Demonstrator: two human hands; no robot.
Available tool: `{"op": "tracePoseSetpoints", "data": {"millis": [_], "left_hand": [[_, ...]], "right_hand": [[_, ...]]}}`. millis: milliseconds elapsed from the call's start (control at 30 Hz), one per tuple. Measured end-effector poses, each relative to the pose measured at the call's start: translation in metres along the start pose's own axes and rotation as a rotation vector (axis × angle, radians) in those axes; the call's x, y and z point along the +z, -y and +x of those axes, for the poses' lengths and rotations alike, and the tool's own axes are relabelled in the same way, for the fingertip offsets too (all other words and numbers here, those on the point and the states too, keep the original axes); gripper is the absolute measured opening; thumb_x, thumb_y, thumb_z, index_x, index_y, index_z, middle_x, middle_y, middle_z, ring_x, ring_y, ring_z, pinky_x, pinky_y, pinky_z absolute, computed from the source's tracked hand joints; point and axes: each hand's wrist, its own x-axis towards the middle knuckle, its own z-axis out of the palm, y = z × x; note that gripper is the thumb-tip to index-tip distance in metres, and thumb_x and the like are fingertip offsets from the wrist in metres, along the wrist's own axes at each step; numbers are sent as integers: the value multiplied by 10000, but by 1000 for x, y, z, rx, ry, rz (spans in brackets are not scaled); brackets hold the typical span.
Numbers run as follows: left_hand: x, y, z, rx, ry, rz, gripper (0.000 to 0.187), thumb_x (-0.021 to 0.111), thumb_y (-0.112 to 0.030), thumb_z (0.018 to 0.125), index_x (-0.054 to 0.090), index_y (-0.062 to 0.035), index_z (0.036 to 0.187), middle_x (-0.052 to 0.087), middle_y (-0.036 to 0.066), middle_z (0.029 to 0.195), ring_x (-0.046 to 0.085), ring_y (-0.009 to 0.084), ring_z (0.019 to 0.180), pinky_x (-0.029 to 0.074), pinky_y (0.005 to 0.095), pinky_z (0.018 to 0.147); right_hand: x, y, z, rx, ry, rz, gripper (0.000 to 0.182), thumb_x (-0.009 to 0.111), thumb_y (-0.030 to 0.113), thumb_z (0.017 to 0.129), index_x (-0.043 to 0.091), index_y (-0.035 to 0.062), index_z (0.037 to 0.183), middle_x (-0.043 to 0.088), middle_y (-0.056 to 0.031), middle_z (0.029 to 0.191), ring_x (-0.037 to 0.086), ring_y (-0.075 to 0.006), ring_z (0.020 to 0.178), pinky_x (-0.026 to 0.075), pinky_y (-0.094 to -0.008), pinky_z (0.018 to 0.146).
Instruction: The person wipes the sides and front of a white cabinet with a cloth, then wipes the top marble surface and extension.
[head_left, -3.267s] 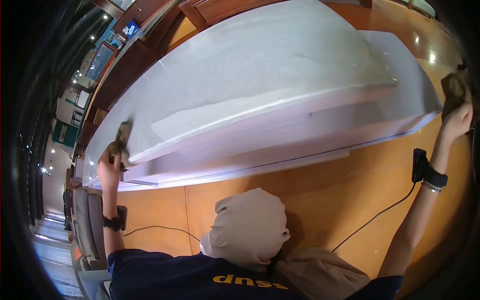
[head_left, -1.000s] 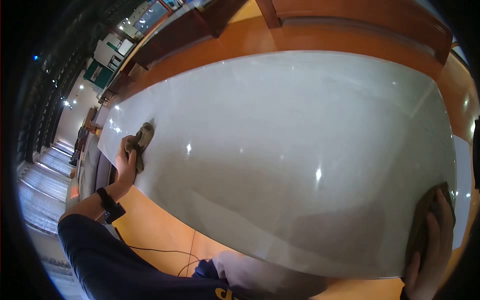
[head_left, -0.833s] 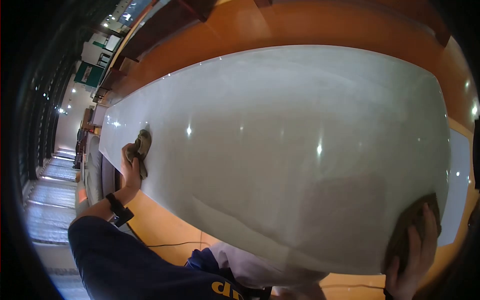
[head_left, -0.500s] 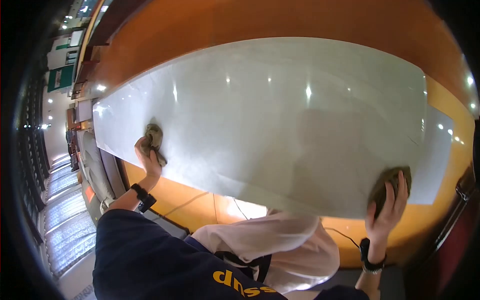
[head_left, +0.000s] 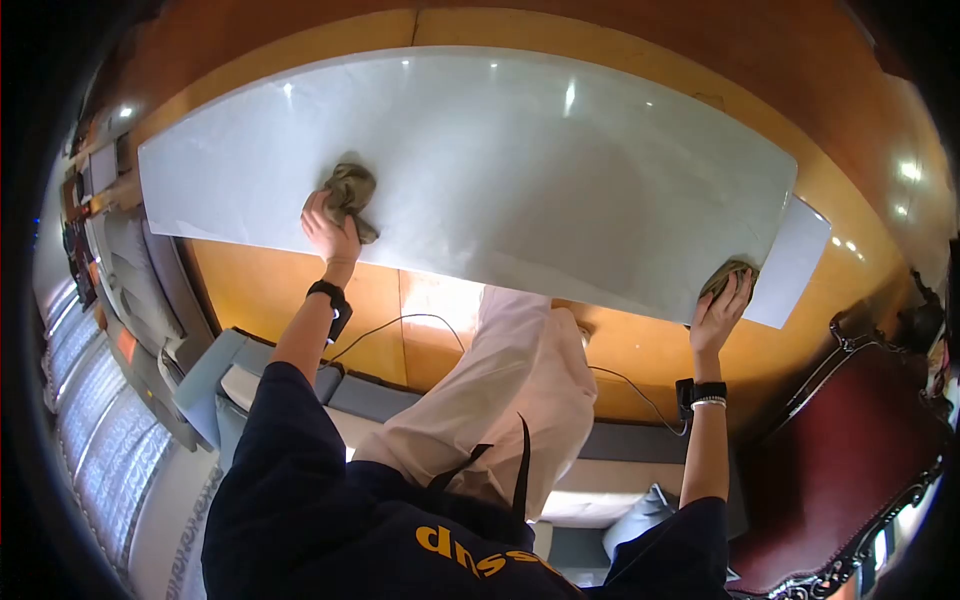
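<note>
A long, glossy white tabletop (head_left: 560, 190) spans the view in front of me. Toward its left part, my left hand (head_left: 332, 232) is closed on a crumpled olive-brown cloth (head_left: 352, 188) and presses it against the surface. At the near right corner, my right hand (head_left: 720, 312) has its fingers wrapped over a second olive-brown cloth (head_left: 728, 272), which lies on the tabletop edge. Both wrists carry dark bands. The palms and the undersides of the cloths are hidden.
Beyond the right end sits a lower white panel (head_left: 790, 262). A dark red chair (head_left: 850, 460) with ornate trim stands at right. Behind me are a grey-and-cream sofa (head_left: 385, 398) and a blue-grey cushion (head_left: 640, 515). Thin cables (head_left: 425, 317) run across the brown wooden floor.
The camera view has shifted, bringing the sofa and chair into sight. The left cloth is farther in from the tabletop's near edge; the right cloth stays near the right corner. Both hands keep their cloths.
</note>
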Motion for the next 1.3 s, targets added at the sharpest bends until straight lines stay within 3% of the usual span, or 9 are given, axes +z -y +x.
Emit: {"op": "tracePoseSetpoints", "data": {"millis": [300,333,367,400,433,667,867,1033,1300], "left_hand": [[-6,-10,3,-49,2,22,580,627,-150,624,423,-115,1166,477,100,1178,448,318,1047,331,433,902],[-8,-11,3,-58,20,22,575,629,-153,628,426,-119,1165,477,96,1178,450,315,1044,332,433,900],[-7,-12,3,-60,37,16,571,630,-157,631,428,-122,1165,477,91,1178,452,312,1041,333,432,898],[-4,-10,1,-62,30,0,564,632,-165,635,437,-129,1164,469,83,1189,452,306,1044,337,430,895],[-3,-8,1,-72,32,-10,564,632,-165,635,437,-129,1164,469,83,1189,452,306,1044,337,430,895],[1,-5,-2,-95,32,3,556,603,-240,674,440,-136,1195,471,85,1197,451,311,1053,341,429,904],[0,-8,-3,-145,74,12,574,621,-214,663,435,-152,1203,460,55,1219,449,291,1061,339,418,906],[-1,-5,0,-153,62,-17,617,677,-204,625,437,-195,1193,456,34,1199,448,282,1058,343,419,906],[-2,-6,-1,-115,53,-4,592,617,-170,650,428,-146,1211,464,56,1219,446,279,1071,330,411,918]], "right_hand": [[3,29,3,51,210,-251,528,414,172,858,276,-48,1318,165,-245,1431,168,-400,1326,180,-496,1088],[2,54,12,25,390,-271,554,439,182,844,293,-59,1321,132,-241,1449,127,-373,1350,150,-484,1101],[41,27,-6,-116,377,-220,525,468,193,825,384,-60,1277,159,-220,1456,134,-356,1357,153,-476,1100],[27,87,14,-126,360,-186,513,484,185,808,424,-50,1261,201,-199,1452,159,-360,1351,151,-477,1098],[35,113,18,-309,559,-449,497,482,175,804,432,-30,1254,213,-196,1450,182,-365,1345,157,-499,1088],[60,314,92,-767,299,139,415,532,135,796,510,93,1208,356,-152,1369,386,-342,1203,324,-483,999],[101,366,157,-635,57,117,421,519,103,780,515,89,1201,368,-153,1379,394,-365,1215,315,-496,1008],[98,304,212,-560,-156,139,526,559,29,682,490,103,1199,445,-177,1278,439,-361,1147,353,-490,954],[51,95,202,115,-232,-113,448,424,99,779,474,28,1219,407,-187,1318,372,-341,1228,318,-441,1008]]}}
